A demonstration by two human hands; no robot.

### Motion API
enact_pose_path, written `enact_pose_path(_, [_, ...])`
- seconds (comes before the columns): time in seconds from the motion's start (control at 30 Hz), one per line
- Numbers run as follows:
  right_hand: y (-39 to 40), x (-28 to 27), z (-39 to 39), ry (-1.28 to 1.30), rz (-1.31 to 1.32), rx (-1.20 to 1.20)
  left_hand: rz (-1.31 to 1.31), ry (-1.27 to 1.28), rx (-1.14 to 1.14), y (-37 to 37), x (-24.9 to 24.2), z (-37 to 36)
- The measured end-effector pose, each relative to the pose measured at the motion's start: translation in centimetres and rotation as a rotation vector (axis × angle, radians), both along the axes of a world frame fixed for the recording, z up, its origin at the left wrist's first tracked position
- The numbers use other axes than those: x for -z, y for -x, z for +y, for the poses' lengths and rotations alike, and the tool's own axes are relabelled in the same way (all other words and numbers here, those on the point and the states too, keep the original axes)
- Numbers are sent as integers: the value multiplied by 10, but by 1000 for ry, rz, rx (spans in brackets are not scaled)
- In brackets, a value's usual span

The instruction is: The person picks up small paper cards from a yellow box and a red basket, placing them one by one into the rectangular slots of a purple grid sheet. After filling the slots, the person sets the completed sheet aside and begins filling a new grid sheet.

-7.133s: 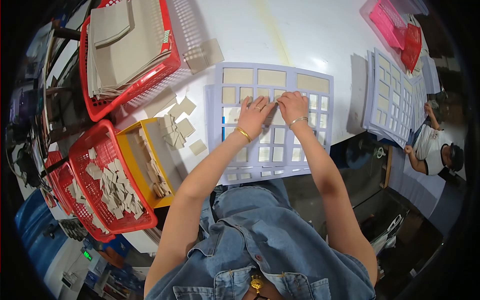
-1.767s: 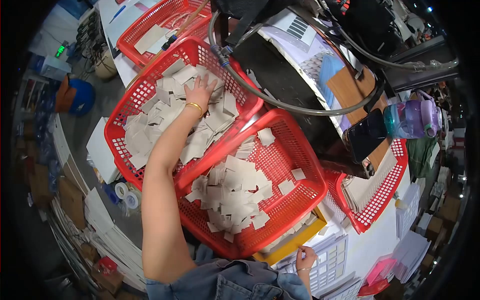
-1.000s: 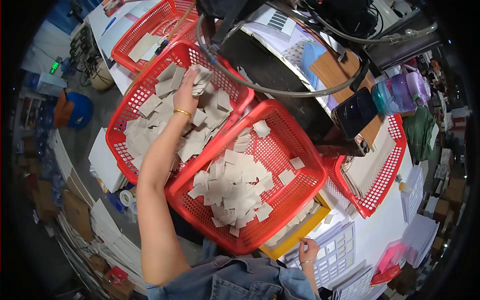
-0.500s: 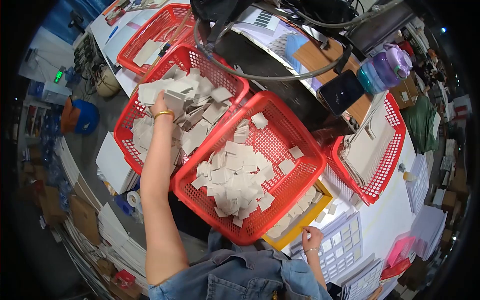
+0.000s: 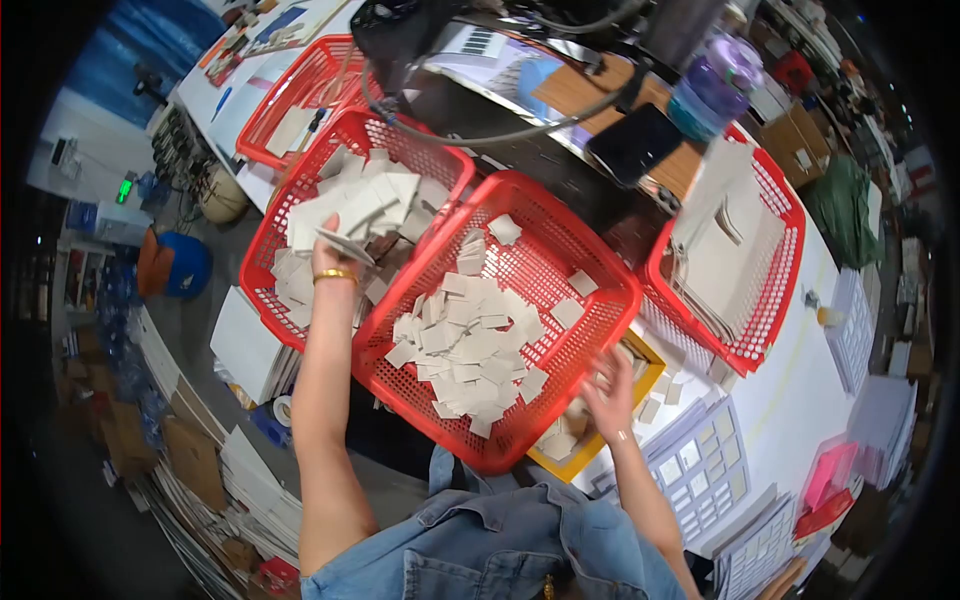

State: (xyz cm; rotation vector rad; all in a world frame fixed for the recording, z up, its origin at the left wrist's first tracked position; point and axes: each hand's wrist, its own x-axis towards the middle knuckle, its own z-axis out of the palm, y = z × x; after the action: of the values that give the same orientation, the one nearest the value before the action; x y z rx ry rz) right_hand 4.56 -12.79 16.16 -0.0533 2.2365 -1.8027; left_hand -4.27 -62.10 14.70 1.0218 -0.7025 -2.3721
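Note:
My left hand [image 5: 330,256], with a gold bangle at the wrist, reaches into the left red basket [image 5: 262,262]. Its fingers close on several small white-grey cardboard pieces [image 5: 347,246], above a heap of similar pieces. In front of me, the middle red basket [image 5: 612,262] holds another pile of cardboard squares [image 5: 470,345]; a few lie apart from it on the bottom. Beside that basket's right rim my right hand [image 5: 608,395] is raised over the yellow-framed tray [image 5: 568,465], fingers apart and slightly blurred, with nothing visible in them. More cardboard pieces lie in the tray.
On the right stands a red basket of cardboard sheets [image 5: 735,240]. Beyond are a phone [image 5: 633,145] and a purple-teal bottle [image 5: 715,85]. A gridded sheet [image 5: 700,465] lies at the right. A hose [image 5: 490,138] arches behind the baskets. Another person's hand [image 5: 785,578] shows at bottom right.
My right hand has risen from the tray's edge towards the middle basket's rim, and its fingers have spread. My left hand remains among the cardboard pieces, slightly lower. The view has shifted.

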Motion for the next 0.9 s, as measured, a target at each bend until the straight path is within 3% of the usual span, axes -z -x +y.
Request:
enact_pose_path(0.03, [13,3,-21,266,-145,-23,103,-8,157,-14,-26,38])
enact_pose_path(0.07, [24,15,-42,476,-187,-75,101,-3,134,-20,-22,59])
enact_pose_path(0.13, [40,-14,-84,639,-500,-20,78,0,136,-32,-30,111])
enact_pose_path(0.17, [42,-19,-94,764,-529,-49,51,-6,163,-43,-40,142])
enact_pose_path(0.23, [37,-47,-101,742,-616,109,44,-24,240,-63,-25,184])
enact_pose_path(0.3, [16,-28,-95,713,-142,124,0,-55,352,-78,-21,236])
enact_pose_path(0.4, [-8,-10,-46,627,50,406,-142,-38,481,-94,-53,326])
enact_pose_path(0.5, [-34,-32,33,634,-28,544,-100,-109,570,-112,-26,392])
enact_pose_path(0.57, [-51,-19,75,597,84,669,-53,-137,650,-121,-30,444])
enact_pose_path(0.63, [-63,-8,118,588,31,802,3,-97,712,-126,-28,497])
enact_pose_path(0.73, [-76,32,178,613,-71,976,-41,17,816,-124,21,566])
enact_pose_path(0.83, [-68,56,223,691,-223,1093,-145,-148,875,-105,97,616])
enact_pose_path(0.9, [-55,77,246,669,-310,1096,-249,-106,831,-88,144,637])
